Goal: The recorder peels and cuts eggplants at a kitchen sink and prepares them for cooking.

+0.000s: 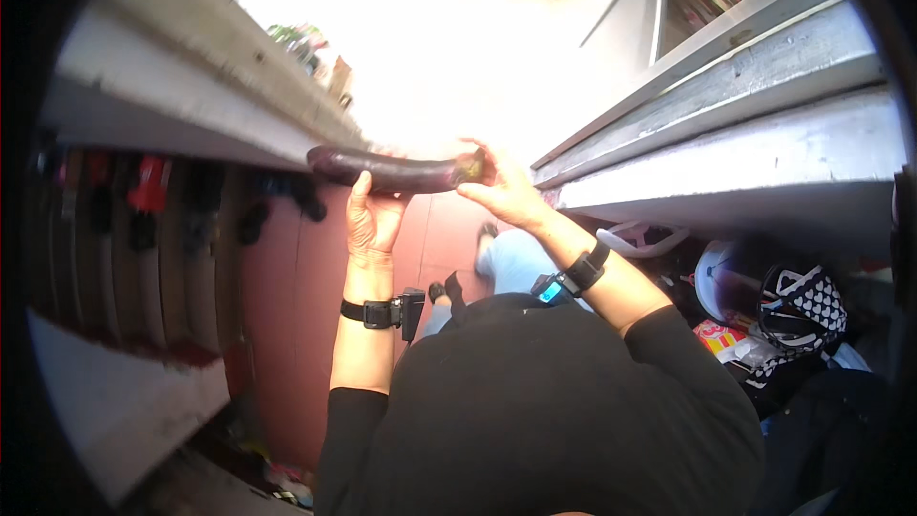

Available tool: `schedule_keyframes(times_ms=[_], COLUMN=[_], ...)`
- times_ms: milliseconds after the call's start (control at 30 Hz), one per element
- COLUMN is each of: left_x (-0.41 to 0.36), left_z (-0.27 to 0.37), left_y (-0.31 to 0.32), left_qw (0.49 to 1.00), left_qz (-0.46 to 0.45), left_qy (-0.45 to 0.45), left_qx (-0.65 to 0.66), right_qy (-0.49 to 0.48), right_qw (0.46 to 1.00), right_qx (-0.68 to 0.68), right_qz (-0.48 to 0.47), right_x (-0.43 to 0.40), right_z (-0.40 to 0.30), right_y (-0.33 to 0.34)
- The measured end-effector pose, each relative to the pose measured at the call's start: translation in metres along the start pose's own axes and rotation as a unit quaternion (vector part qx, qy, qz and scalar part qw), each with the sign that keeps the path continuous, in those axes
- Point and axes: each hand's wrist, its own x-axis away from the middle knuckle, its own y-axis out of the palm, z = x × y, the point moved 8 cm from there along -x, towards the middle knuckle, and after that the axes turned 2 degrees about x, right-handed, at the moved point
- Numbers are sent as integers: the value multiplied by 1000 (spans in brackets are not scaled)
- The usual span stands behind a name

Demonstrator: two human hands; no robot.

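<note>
A long dark purple eggplant (387,170) lies sideways across both my hands, out in front of my body. My left hand (376,218) supports it from beneath, near the middle, with the thumb up along its near side. At the right end, my right hand (505,186) grips the eggplant around its stem cap (471,166). The fingertips behind the eggplant are partly hidden or washed out by glare. Each wrist wears a black strap with a small device on it.
A doorway with pale frames on both sides opens onto bright ground (444,50). On the left, a shoe rack (168,279) holds several shoes. Bags and a heart-patterned item (817,304) crowd the right side. Red tiles (279,315) cover the floor beneath me.
</note>
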Motion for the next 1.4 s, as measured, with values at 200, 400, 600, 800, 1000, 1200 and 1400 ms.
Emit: schedule_keyframes(times_ms=[200,400,600,800,1000,1200,1400], left_x=[-156,-288,-433,-597,-744,-879,-1000], left_z=[11,17,2,-17,-11,-27,-103], left_y=[53,120,150,176,206,210,255], left_qw=[994,983,984,962,977,977,844], left_qz=[-94,-161,-168,-263,-192,-130,-206], left_qy=[47,47,-11,-43,-78,-65,-147], left_qx=[-19,-74,-52,-56,-49,-156,-472], right_qy=[19,30,91,73,-46,-128,-182], right_qw=[989,997,987,987,977,964,961], right_qx=[-138,-48,-102,-67,-55,6,-18], right_qz=[45,61,81,127,202,233,206], right_x=[-115,-223,-323,-452,-565,-652,-746], right_z=[-2,-17,-8,3,-33,-68,-73], right_y=[-82,-171,-241,-343,-440,-552,-696])
